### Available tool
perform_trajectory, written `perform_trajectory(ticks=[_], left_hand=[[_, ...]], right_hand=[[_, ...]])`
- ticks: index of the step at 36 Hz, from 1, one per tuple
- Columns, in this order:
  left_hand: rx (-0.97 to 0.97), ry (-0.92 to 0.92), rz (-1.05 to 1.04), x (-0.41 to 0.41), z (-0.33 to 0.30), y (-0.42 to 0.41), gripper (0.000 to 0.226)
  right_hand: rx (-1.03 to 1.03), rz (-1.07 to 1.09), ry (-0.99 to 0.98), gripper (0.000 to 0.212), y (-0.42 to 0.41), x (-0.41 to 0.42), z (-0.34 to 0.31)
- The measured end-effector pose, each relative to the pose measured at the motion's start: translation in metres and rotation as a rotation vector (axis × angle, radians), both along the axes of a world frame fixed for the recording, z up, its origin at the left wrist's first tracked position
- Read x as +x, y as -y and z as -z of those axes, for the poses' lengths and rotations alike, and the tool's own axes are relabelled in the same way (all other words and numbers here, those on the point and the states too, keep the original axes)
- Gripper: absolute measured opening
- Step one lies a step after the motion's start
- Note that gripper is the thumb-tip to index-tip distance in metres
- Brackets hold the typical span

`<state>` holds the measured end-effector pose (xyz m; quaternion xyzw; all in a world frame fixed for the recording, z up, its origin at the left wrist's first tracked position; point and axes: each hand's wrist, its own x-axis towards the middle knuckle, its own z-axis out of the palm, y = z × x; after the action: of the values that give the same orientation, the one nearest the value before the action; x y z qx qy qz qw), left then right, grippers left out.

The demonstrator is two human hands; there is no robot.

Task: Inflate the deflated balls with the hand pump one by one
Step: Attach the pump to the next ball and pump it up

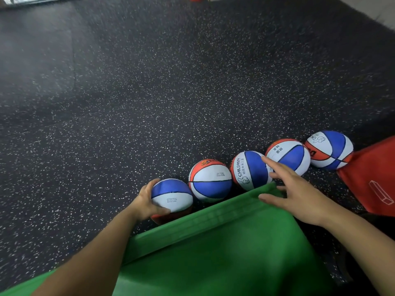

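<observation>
green bin (224, 242) nearest, under both forearms | left hand (147, 201) fingers curled round end ball (172, 197) | right hand (299, 193) fingers spread, holding nothing, fingertips by third ball (252, 169) | four balls beyond fingers in row on speckled floor (149, 92)

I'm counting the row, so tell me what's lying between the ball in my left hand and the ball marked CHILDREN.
One more ball sits there, between the held ball and the CHILDREN ball, seen in the head view.
</observation>
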<state>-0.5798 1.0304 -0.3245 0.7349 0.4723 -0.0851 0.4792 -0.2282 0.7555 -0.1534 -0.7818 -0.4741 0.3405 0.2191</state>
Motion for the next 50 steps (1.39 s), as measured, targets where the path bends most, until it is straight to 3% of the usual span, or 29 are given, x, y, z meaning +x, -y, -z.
perform_trajectory(ticks=[16,27,32,43,50], left_hand=[[0.064,0.096,-0.061,0.004,-0.019,0.006,0.13],[0.405,0.342,0.115,0.077,-0.11,0.034,0.12],[0.471,0.542,0.207,0.143,-0.175,0.07,0.115],[0.461,0.959,0.584,0.342,-0.299,0.213,0.111],[0.327,1.098,0.87,0.443,-0.343,0.37,0.106]], right_hand=[[-0.054,0.013,0.007,0.099,-0.001,-0.004,-0.01],[0.007,-0.103,0.116,0.099,0.015,-0.002,-0.045],[0.134,-0.034,0.127,0.097,0.039,0.019,-0.081],[0.376,0.252,0.352,0.087,0.188,0.075,-0.173],[0.43,0.636,0.45,0.084,0.351,0.087,-0.199]])
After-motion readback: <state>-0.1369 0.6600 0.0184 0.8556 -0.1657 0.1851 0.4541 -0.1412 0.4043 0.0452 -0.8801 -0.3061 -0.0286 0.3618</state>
